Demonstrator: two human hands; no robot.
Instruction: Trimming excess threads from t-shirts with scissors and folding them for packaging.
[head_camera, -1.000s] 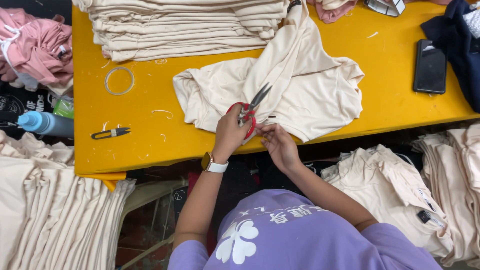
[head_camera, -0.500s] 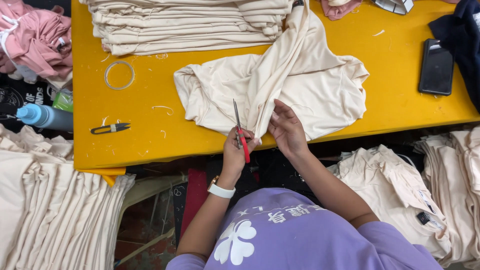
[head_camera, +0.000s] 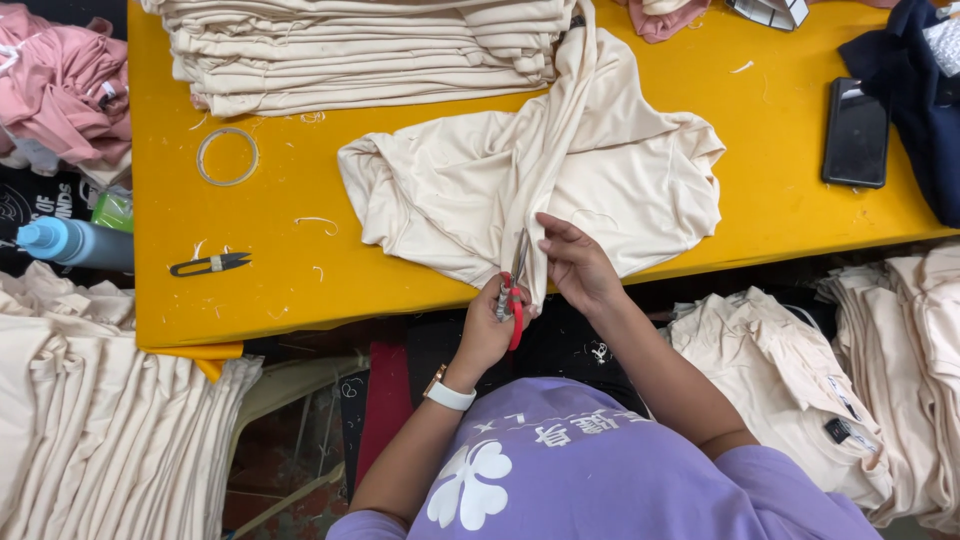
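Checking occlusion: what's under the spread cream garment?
The cream garment lies on the yellow table. Its upper end runs beside the stack of folded cream garments. Anything beneath it is hidden.

One head-worn camera looks steeply down, from close above, over the yellow table (head_camera: 420, 290).

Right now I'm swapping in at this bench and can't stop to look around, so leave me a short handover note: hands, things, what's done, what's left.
Left hand: grip closed on the red-handled scissors, blades pointing up along the garment's fold.
Right hand: pinching the edge of the cream garment beside the blades.
Things: garment lies spread on the yellow table; folded cream stack behind it; thread snips and a tape ring to the left; phone at right.
Done: cannot tell any finished cut.
Left: trimming at the held edge seems unfinished.
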